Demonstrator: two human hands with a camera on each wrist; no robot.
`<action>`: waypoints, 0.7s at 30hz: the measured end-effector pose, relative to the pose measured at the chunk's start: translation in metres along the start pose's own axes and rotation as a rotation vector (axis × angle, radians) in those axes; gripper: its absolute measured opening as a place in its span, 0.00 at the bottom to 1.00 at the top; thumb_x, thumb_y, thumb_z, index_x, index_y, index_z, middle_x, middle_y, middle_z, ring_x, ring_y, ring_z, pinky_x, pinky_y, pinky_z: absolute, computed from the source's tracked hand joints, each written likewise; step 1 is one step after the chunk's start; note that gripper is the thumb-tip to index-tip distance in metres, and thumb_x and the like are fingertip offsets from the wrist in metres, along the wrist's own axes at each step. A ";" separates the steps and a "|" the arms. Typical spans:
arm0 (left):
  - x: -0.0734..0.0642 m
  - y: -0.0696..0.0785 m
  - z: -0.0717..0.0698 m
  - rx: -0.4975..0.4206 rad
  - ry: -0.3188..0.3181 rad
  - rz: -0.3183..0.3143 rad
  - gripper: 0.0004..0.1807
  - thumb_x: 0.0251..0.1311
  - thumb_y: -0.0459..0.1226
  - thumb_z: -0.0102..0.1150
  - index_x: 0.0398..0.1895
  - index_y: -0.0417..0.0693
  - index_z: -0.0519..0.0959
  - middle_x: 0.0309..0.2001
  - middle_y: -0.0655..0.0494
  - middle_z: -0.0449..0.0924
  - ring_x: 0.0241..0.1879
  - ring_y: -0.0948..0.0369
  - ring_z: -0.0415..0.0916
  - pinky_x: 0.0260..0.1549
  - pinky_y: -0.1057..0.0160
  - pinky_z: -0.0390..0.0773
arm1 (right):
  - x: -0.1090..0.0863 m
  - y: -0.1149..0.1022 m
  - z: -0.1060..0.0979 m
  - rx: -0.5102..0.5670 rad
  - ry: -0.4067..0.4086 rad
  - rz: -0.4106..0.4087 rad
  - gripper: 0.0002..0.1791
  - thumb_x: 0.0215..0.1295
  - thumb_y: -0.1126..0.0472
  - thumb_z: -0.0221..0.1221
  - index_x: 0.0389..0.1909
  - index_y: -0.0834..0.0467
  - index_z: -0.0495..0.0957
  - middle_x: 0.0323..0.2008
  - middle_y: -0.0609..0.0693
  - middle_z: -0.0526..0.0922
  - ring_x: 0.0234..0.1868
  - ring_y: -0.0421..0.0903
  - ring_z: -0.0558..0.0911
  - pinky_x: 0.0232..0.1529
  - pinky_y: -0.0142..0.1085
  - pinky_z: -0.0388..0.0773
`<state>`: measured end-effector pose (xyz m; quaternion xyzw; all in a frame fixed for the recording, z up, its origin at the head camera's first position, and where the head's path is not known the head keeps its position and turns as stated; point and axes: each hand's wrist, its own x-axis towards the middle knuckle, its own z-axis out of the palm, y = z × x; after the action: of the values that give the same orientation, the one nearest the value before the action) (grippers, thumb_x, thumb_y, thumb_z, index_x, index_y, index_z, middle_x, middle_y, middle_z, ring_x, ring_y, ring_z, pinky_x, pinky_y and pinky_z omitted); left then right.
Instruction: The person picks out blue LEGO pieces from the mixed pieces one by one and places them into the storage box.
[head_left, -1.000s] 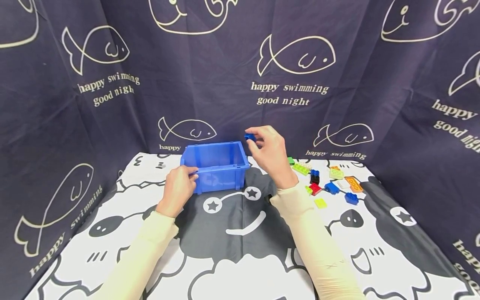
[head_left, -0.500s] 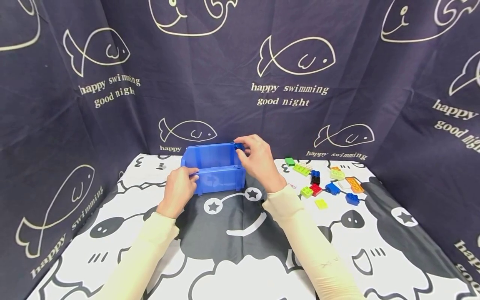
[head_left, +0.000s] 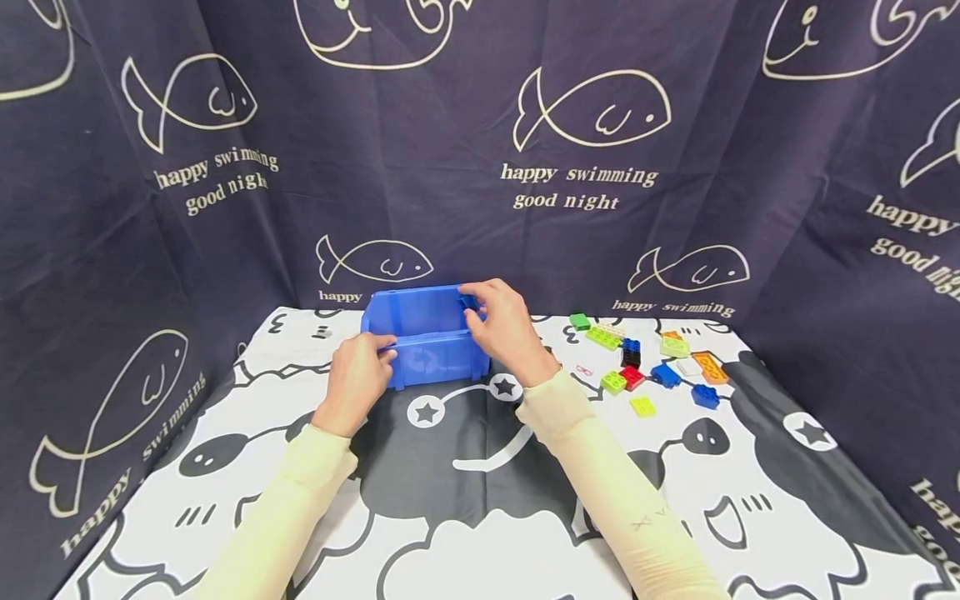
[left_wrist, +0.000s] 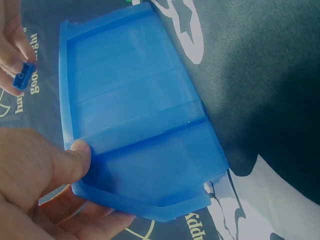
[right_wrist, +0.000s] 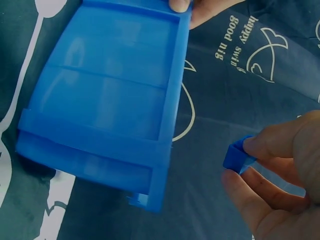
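A blue plastic bin (head_left: 438, 363) stands at the back of the table, its front wall facing me. At its left front corner my left hand (head_left: 354, 377) grips the rim, thumb pressed to the wall and fingers behind it in the left wrist view. My right hand (head_left: 508, 327) is over the bin's right end. Between its thumb and fingers it pinches a small blue toy brick (right_wrist: 237, 155), which overlaps the bin's interior in the head view. The bin's floor is hidden behind the front wall.
Several loose toy bricks lie at the right: a green one (head_left: 580, 322), a lime one (head_left: 613, 382), a red one (head_left: 632, 378), a blue one (head_left: 705, 396), an orange one (head_left: 709, 367) and a yellow piece (head_left: 642, 407). A dark printed curtain (head_left: 585, 250) hangs behind the table.
My right hand has moved left and slightly down with the blue brick, from the right of the bin to over its right end. My left hand keeps its grip on the bin.
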<state>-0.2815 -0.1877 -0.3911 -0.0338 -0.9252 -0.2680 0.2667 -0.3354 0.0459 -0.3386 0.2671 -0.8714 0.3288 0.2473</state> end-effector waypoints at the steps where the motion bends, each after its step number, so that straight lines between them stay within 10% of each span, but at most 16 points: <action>1: 0.000 0.000 0.000 0.000 -0.001 -0.001 0.13 0.59 0.29 0.67 0.46 0.42 0.90 0.43 0.41 0.90 0.46 0.38 0.86 0.46 0.40 0.80 | 0.000 0.000 0.001 -0.002 -0.003 -0.001 0.20 0.64 0.67 0.65 0.58 0.57 0.85 0.49 0.58 0.83 0.42 0.54 0.88 0.49 0.41 0.85; 21: 0.000 0.000 -0.001 0.013 -0.004 0.004 0.13 0.58 0.30 0.68 0.47 0.43 0.90 0.43 0.41 0.90 0.46 0.38 0.86 0.45 0.40 0.80 | -0.002 0.004 0.013 -0.031 -0.056 -0.020 0.26 0.64 0.70 0.63 0.65 0.59 0.80 0.48 0.60 0.82 0.47 0.53 0.84 0.54 0.40 0.83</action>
<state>-0.2813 -0.1880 -0.3903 -0.0345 -0.9273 -0.2614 0.2656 -0.3397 0.0403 -0.3503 0.2812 -0.8803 0.3049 0.2304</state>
